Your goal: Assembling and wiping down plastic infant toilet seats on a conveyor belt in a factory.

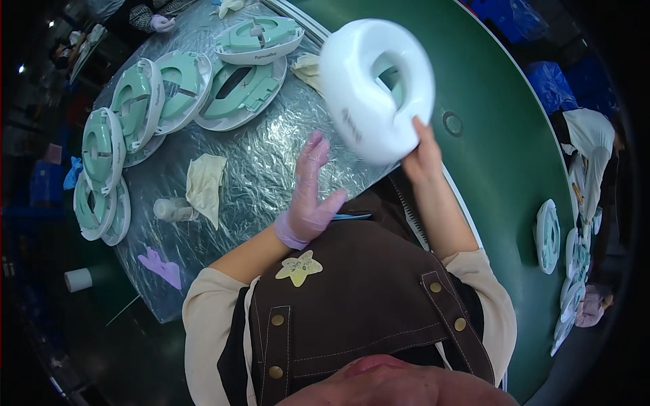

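Note:
My right hand point(425, 157), bare, grips the lower right rim of a glossy white child's potty seat point(347, 74). The seat is held tilted above the table's right edge, and green shows through its opening. My left hand point(308, 203) wears a thin purple glove. Its fingers are stretched out and the thumb stands apart, with nothing in it; the seat is up and to its right, not touching. Near the left hand, a crumpled cream cloth point(206, 186) lies beside a clear bottle point(172, 210) on its side.
Several white-and-green potty seats point(183, 84) lean and stack along the plastic-covered table's point(250, 162) far left. A purple glove point(160, 267) lies near its front corner. On the right runs a green conveyor belt point(501, 169) carrying more seats point(548, 237). Other people work at far left and right.

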Tool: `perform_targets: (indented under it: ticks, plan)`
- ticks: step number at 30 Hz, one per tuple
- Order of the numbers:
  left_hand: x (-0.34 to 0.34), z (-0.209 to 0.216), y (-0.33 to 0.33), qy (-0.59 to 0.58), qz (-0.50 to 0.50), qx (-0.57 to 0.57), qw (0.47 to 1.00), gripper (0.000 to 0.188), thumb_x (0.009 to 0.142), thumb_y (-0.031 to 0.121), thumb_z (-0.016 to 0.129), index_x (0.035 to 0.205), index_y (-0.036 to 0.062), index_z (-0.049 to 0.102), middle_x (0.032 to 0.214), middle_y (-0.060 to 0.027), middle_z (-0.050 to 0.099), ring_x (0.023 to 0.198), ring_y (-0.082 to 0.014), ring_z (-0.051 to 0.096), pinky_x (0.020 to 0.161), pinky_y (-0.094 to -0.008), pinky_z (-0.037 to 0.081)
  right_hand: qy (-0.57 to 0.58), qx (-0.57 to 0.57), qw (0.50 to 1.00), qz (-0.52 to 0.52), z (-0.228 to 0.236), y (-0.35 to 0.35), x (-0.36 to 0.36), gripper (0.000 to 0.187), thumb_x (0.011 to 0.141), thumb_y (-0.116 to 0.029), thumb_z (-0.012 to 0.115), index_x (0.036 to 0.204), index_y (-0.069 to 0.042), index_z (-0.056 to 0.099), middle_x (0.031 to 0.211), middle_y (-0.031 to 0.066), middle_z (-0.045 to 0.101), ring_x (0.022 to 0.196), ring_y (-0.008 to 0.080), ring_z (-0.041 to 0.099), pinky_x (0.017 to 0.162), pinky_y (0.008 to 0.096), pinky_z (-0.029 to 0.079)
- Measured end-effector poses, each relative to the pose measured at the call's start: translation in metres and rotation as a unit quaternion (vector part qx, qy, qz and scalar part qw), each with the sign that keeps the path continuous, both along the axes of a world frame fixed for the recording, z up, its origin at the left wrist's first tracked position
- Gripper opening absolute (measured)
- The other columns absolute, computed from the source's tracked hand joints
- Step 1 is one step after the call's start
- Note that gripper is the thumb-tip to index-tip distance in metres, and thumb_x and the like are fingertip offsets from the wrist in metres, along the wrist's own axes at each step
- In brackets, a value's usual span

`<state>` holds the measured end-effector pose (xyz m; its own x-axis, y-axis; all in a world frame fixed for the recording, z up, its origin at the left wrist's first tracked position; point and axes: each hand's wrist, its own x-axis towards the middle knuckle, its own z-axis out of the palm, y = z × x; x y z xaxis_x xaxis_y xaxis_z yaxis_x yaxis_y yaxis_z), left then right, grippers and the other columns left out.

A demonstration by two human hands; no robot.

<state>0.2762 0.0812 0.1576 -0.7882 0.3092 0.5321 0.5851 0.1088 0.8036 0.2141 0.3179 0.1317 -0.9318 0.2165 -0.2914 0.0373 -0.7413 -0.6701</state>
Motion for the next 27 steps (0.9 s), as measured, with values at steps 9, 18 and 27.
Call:
perform_targets:
  ticks: [9, 18, 27]
  plan:
    - [-0.012, -0.031, -0.026, -0.175, 0.029, -0.067, 0.982, 0.052, 0.079, 0.006, 0.052, 0.130, 0.0039, 0.041, 0.142, -0.0116, 0.029, 0.128, -0.0220, 0.031, 0.102, -0.0355, 0.027, -0.022, 0.151, 0.965, -0.214, -0.036, 0.110, -0.056, 0.062, 0.080, -0.002, 0.055, 0.134, -0.011, 0.024, 0.133, 0.0153, 0.033, 0.123, 0.0356, 0.034, 0.100, 0.0561, 0.025]
    - [-0.019, -0.110, -0.045, 0.023, -0.036, -0.270, 0.962, 0.037, 0.071, 0.003, 0.058, 0.108, 0.0013, 0.055, 0.116, -0.0153, 0.053, 0.111, -0.0333, 0.048, 0.095, -0.0411, 0.037, -0.057, 0.062, 0.933, -0.349, -0.080, 0.215, 0.023, 0.048, 0.087, -0.026, 0.051, 0.122, 0.005, 0.038, 0.119, 0.0206, 0.046, 0.100, 0.0326, 0.053, 0.078, 0.0366, 0.049]
    - [-0.016, -0.108, -0.037, 0.069, -0.042, -0.278, 0.957, 0.036, 0.067, 0.008, 0.062, 0.102, 0.0044, 0.057, 0.109, -0.0135, 0.056, 0.106, -0.0346, 0.050, 0.090, -0.0426, 0.041, -0.141, 0.065, 0.790, -0.593, -0.094, 0.463, 0.259, 0.080, 0.084, -0.056, 0.033, 0.142, -0.008, 0.006, 0.133, 0.0306, 0.026, 0.116, 0.0466, 0.039, 0.088, 0.0623, 0.042]
